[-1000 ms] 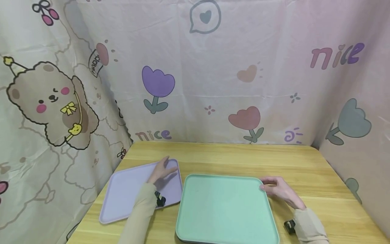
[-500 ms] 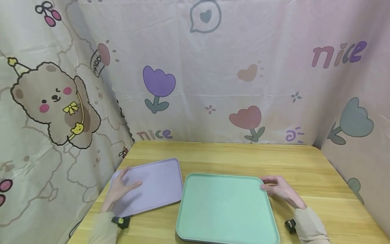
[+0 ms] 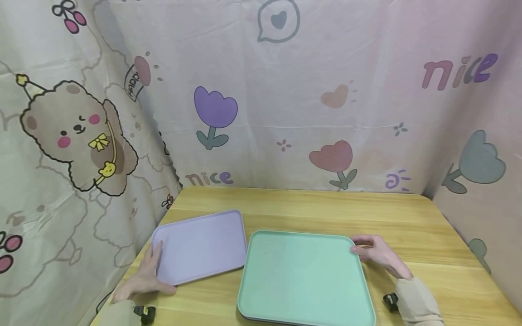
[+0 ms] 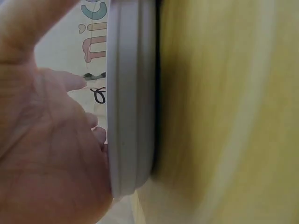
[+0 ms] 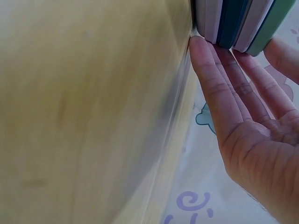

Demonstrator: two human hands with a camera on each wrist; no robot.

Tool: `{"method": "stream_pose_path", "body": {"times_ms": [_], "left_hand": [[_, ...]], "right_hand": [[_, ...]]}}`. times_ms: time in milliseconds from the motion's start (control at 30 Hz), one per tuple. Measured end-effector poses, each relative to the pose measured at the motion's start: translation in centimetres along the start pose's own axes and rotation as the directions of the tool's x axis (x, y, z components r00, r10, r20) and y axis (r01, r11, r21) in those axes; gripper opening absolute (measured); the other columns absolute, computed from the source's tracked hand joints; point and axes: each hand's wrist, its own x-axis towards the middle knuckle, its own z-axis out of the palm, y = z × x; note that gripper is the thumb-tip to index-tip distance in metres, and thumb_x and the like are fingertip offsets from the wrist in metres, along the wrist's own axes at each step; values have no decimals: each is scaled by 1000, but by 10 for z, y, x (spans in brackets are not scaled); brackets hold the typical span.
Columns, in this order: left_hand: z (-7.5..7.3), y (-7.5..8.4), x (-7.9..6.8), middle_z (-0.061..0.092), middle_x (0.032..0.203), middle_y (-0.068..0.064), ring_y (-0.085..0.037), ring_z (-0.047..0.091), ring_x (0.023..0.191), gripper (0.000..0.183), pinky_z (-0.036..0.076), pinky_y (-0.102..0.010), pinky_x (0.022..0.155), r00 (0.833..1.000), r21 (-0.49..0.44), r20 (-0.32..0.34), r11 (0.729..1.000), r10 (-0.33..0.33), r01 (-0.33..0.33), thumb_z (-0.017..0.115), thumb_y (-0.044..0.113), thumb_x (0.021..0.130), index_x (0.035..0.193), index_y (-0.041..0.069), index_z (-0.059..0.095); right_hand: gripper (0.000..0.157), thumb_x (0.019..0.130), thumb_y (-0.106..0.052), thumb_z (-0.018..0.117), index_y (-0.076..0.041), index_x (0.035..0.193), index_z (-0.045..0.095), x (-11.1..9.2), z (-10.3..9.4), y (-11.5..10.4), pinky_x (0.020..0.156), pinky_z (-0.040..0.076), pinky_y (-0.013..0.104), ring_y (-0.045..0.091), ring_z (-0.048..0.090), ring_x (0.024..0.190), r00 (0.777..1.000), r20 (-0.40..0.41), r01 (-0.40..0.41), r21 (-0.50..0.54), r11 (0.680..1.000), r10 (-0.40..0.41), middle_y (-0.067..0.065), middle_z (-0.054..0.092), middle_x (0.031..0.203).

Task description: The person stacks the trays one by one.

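Note:
A lilac tray (image 3: 204, 246) lies at an angle on the left of the table. Around its near left corner is my left hand (image 3: 143, 276), fingers along the left side and thumb spread by the front edge. Up close in the left wrist view, the lilac tray's banded side (image 4: 131, 102) stands beside the palm. To the right, a mint green tray (image 3: 306, 278) tops a stack with lilac and dark teal layers (image 5: 232, 23). My right hand (image 3: 379, 254) touches that stack's far right corner, its fingers straight against the sides and its thumb at the green rim.
Both trays rest on a wood-grain table (image 3: 302, 208), nearly meeting at the lilac tray's right edge. A printed curtain (image 3: 265, 90) hangs behind and along both sides. A small black device (image 3: 145, 314) sits at the left wrist.
My left hand has moved from over the right part of the lilac tray, leftward and nearer, to its near left corner. The right hand stays at the green tray's corner.

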Motion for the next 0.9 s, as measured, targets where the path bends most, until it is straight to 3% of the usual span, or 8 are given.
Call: {"method": "stream_pose_path", "body": {"times_ms": [100, 233, 333, 433, 567, 667, 800, 900], "left_hand": [[1, -2, 3, -10, 149, -54, -79, 1, 133, 147, 7, -87, 102, 1000, 36, -29, 999, 1, 0, 97, 31, 57, 155, -11, -4], [1, -3, 9, -14, 150, -53, -78, -2, 135, 150, 6, -86, 105, 997, 46, -24, 997, -68, 69, 96, 30, 59, 155, -8, -12], [2, -2, 15, -9, 151, -53, -75, 1, 137, 152, 10, -85, 107, 995, 38, -56, 995, -86, 89, 96, 28, 58, 155, -7, -15], [5, -1, 21, 10, 150, -51, -70, 18, 136, 153, 22, -83, 106, 990, 38, -137, 999, -14, 20, 97, 25, 53, 156, -6, -12], [11, -5, 32, 32, 143, -46, -61, 38, 123, 156, 36, -75, 98, 961, 65, -255, 994, 107, -93, 99, 25, 46, 160, 3, -5], [14, -6, 39, 37, 143, -43, -58, 43, 121, 155, 38, -73, 96, 949, 50, -293, 993, 119, -109, 99, 23, 44, 162, 8, -1], [15, -1, 45, 37, 145, -40, -56, 41, 124, 148, 33, -76, 100, 958, -77, -283, 994, 54, -79, 98, 17, 47, 160, 3, 4], [15, 5, 52, 30, 148, -40, -57, 36, 130, 135, 27, -76, 109, 975, -206, -223, 978, -19, -28, 95, 10, 56, 157, -5, 6]], "right_hand": [[56, 95, -16, 68, 18, 136, 49, 1, 0, 0, 81, 62, 26, 11, 70, 95, 1000, -6, -7, -3, 1000, 7, 35, 62, 128], [56, 95, -17, 68, 17, 136, 50, 0, 1, 0, 81, 62, 27, 14, 70, 98, 1000, -10, -17, -18, 1000, 16, 36, 61, 129], [57, 95, -17, 68, 18, 136, 49, -1, 1, -1, 82, 62, 28, 15, 70, 100, 1000, -11, -21, -28, 999, 21, 36, 60, 130], [57, 95, -18, 69, 16, 136, 50, 0, 1, -1, 82, 62, 27, 14, 69, 100, 999, -19, -32, -26, 999, 32, 35, 61, 130], [56, 95, -17, 68, 17, 135, 50, -1, 1, -2, 82, 62, 27, 16, 69, 100, 999, -18, -30, -26, 999, 29, 36, 60, 130], [56, 95, -17, 68, 17, 135, 50, -1, 1, -2, 81, 61, 26, 14, 69, 98, 1000, -14, -21, -31, 999, 20, 36, 60, 130], [56, 95, -18, 68, 16, 135, 51, 0, 1, -2, 80, 60, 24, 7, 69, 95, 1000, -15, -17, -26, 1000, 16, 34, 62, 129], [56, 95, -18, 68, 17, 135, 51, 0, 1, -2, 80, 60, 24, 8, 68, 96, 1000, -18, -15, -28, 999, 15, 34, 62, 129]]}}
